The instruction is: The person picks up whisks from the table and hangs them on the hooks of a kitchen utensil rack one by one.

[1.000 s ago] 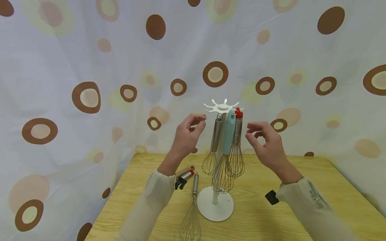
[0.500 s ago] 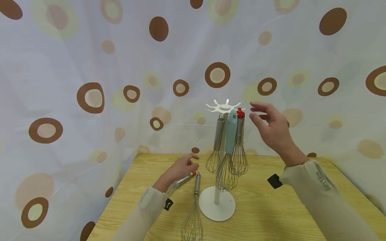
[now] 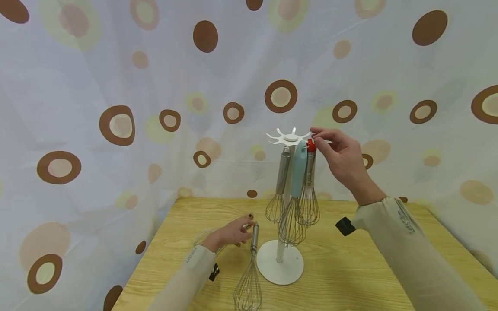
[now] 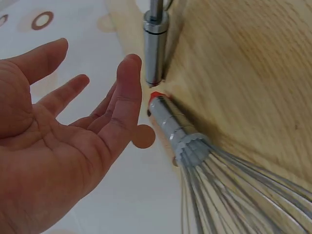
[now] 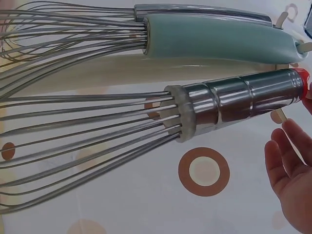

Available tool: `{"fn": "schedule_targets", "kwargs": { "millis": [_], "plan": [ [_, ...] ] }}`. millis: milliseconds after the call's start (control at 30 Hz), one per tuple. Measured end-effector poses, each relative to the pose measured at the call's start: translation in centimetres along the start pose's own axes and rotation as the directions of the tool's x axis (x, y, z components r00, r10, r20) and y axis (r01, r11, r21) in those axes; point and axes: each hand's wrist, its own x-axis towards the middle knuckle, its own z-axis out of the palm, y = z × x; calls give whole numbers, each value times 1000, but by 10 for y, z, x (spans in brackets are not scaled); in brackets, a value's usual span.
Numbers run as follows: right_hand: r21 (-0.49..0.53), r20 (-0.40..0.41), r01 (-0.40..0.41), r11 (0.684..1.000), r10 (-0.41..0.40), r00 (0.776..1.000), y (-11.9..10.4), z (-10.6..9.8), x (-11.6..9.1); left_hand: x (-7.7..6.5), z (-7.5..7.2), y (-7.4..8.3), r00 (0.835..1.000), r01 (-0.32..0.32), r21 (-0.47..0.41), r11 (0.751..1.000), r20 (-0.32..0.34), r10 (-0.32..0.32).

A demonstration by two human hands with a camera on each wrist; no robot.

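Note:
A white stand (image 3: 280,262) bears three hanging whisks. One has a metal handle (image 3: 284,170), one a pale blue handle (image 3: 299,170), and the third a metal handle with a red tip (image 3: 311,145). My right hand (image 3: 344,157) is up at the rack's prongs (image 3: 291,138), its thumb beside the red tip and fingertips at a prong. Low on the left, my left hand (image 3: 232,232) reaches over the whisks on the table, fingers spread and nothing held. In the left wrist view a red-tipped whisk (image 4: 170,119) lies just beyond its fingers.
A large whisk with a metal handle (image 3: 254,237) lies on the wooden table (image 3: 330,276), left of the stand's base. Part of another whisk shows beneath the left forearm, its wires (image 3: 200,235) sticking out. A patterned curtain (image 3: 155,65) closes off the back and sides.
My left hand has come down from beside the rack to the whisks on the table. My right hand rose, then moved left to the prong by the red-tipped whisk.

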Motion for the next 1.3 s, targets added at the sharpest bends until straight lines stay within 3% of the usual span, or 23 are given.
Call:
{"fn": "schedule_targets", "kwargs": {
  "millis": [167, 400, 633, 833, 1000, 1300],
  "plan": [
    [70, 18, -29, 997, 28, 999, 1, 0, 2, 7, 5, -12, 999, 30, 55, 998, -17, -29],
    [127, 24, -24, 992, 21, 999, 3, 1, 2, 12, 10, -16, 996, 93, -21, 995, 18, -93],
    [195, 26, 0, 981, -5, 1000, 5, 2, 2, 18, 10, -23, 994, 99, -40, 994, 44, -97],
    [186, 41, 13, 982, -21, 999, 6, 0, 3, 21, 14, -33, 996, 61, -64, 996, 75, -57],
    [189, 48, 15, 982, -24, 999, 5, 0, 4, 25, 16, -36, 991, 77, -74, 994, 113, -68],
    [229, 51, 26, 973, -38, 998, 8, -5, 4, 26, 22, -33, 996, 74, -19, 997, 43, -73]
  ]
}}
